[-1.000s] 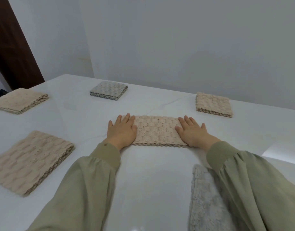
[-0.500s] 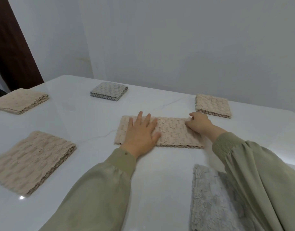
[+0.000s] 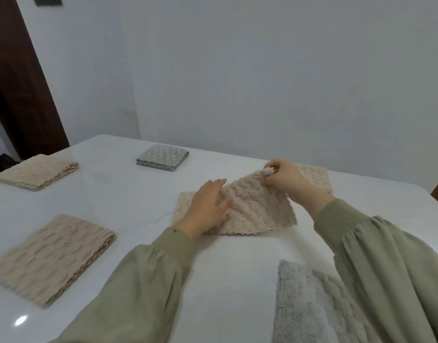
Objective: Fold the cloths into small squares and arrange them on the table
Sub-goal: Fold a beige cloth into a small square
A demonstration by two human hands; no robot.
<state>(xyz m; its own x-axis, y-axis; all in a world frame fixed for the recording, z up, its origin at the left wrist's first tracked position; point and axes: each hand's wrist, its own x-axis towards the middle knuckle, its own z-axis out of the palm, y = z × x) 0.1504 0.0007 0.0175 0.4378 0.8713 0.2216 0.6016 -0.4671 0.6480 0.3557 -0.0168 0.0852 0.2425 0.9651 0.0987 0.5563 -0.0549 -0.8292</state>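
One beige cloth (image 3: 252, 214) — left hand (image 3: 208, 206) presses, right hand (image 3: 284, 179) pinches.

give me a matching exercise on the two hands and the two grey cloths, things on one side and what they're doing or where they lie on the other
Things:
1. left hand
2. right hand
3. folded grey square
4. fluffy grey cloth

States or places:
a. lies at the far side
b. pinches the raised end of the middle beige cloth
c. lies nearest the person
d. presses flat on the middle beige cloth

Pairs: 1-d, 2-b, 3-a, 4-c
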